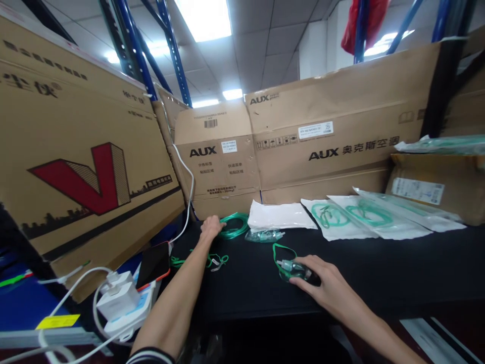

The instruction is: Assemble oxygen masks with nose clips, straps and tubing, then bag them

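My left hand (212, 227) reaches to the back of the black tabletop. Its fingers are closed on the left edge of a coil of clear green tubing (237, 233). Nearer the front, my right hand (316, 273) grips a clear oxygen mask (297, 269) between thumb and fingers. From the mask a green elastic strap (279, 246) loops up. Just right of the coil lies a small clear plastic packet (263, 235). Beside my left forearm are more green straps (217, 261) with a pale metal-like strip.
A white packet (280, 216) and several clear-fronted pouches with green tubing (369, 213) line the back. Cardboard boxes (215, 162) wall the table. At left are a phone (153, 265), a power strip with a white charger (118, 298) and loose cables. A carton (435, 182) stands right.
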Tool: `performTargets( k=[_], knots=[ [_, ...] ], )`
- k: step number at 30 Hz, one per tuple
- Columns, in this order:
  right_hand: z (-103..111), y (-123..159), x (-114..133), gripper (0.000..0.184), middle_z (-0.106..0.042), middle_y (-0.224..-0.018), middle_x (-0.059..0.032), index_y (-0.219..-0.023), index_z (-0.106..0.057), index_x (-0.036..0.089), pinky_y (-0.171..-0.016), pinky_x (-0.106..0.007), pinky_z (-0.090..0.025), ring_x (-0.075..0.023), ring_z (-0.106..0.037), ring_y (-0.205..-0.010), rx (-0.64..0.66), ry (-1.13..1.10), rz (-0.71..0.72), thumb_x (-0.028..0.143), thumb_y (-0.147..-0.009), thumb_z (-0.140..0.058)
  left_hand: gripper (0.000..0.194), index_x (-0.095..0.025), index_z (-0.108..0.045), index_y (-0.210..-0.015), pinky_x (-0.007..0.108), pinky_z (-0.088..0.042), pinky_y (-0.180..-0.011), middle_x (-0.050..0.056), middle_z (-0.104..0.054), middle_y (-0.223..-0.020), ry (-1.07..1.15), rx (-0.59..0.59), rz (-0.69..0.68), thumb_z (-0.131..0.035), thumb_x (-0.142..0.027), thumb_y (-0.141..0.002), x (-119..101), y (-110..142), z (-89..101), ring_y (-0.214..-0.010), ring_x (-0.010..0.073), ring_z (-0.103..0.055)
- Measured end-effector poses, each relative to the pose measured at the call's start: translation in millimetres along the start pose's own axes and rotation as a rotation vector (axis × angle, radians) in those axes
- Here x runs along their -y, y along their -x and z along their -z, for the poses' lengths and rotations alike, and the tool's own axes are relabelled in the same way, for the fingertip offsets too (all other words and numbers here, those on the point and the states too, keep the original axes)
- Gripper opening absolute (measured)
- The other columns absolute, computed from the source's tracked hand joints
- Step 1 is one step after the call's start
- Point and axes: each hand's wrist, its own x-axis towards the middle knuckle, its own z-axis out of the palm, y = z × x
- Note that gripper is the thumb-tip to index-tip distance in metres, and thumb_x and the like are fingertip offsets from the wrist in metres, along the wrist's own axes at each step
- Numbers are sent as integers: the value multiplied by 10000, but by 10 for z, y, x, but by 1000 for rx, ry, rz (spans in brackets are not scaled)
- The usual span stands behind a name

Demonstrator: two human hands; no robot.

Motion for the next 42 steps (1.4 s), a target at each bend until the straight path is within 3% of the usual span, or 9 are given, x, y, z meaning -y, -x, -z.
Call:
performTargets(
  k=[10, 15, 19, 27, 32, 35, 38, 40, 42],
  knots=[
    [26, 11, 8, 251, -766, -1070, -42, -1140, -738, 274, -890, -365, -563, -256, -735, -953, 30, -11, -14, 359, -904, -728, 329, -183, -624, -1298, 451, -588, -900, 104, -644, -1301, 18, -30, 4, -670, -320, -1003, 160, -92, 218, -1096, 264, -677],
    [16, 2, 3, 243, -772, -1070, -55, -1122, -747, 263, -915, -365, -561, -260, -737, -983, 19, -12, -4, 359, -899, -733, 318, -197, -631, -1289, 436, -589, -895, 97, -646, -1296, 63, -70, -40, -677, -315, -998, 120, -142, 476, -1098, 262, -677],
    [-4, -13, -23, 231, -781, -1035, -62, -1098, -759, 254, -892, -361, -576, -263, -746, -949, 6, -13, 22, 361, -896, -724, 302, -192, -638, -1280, 439, -591, -897, 99, -648, -1299, 112, -184, -90, -661, -321, -1008, 39, -82, 755, -1085, 258, -679],
    [-47, -14, -121, 254, -798, -1038, -67, -1096, -774, 270, -849, -350, -605, -273, -762, -941, -23, -21, 66, 409, -897, -702, 304, -181, -635, -1284, 464, -582, -920, 106, -646, -1306, 230, -570, -201, -646, -325, -1017, -189, 332, 1364, -1094, 260, -674],
    [-82, -10, -176, 265, -803, -1062, -77, -1087, -783, 269, -858, -364, -611, -294, -766, -969, -43, -17, 75, 421, -882, -714, 296, -164, -645, -1261, 477, -576, -929, 103, -661, -1278, 338, -747, -228, -654, -326, -1013, -270, 635, 1711, -1098, 264, -676],
    [-98, -8, -169, 254, -804, -1057, -60, -1089, -782, 284, -854, -342, -616, -275, -772, -960, -53, -20, 85, 419, -887, -711, 282, -152, -656, -1230, 459, -587, -898, 93, -692, -1204, 422, -801, -235, -645, -341, -1020, -283, 792, 1877, -1034, 246, -699],
    [-105, -12, -167, 239, -812, -1054, -48, -1072, -786, 295, -845, -331, -623, -268, -781, -952, -60, -17, 90, 427, -888, -712, 271, -147, -673, -1208, 399, -601, -828, 65, -737, -1070, 509, -808, -276, -606, -349, -1040, -280, 971, 1978, -847, 192, -729],
    [-83, -17, -193, 244, -817, -1068, -39, -1078, -786, 304, -847, -325, -627, -267, -786, -961, -67, -13, 90, 428, -877, -722, 274, -162, -701, -1190, 346, -592, -805, 38, -764, -998, 556, -792, -308, -572, -354, -1045, -260, 1119, 1960, -712, 158, -728],
    [-23, -24, -259, 264, -821, -1093, -30, -1099, -780, 309, -863, -320, -629, -269, -790, -985, -82, -8, 87, 415, -862, -732, 306, -186, -731, -1167, 292, -578, -763, 16, -783, -957, 592, -754, -334, -548, -387, -1029, -230, 1289, 1824, -627, 146, -723]
  ],
)
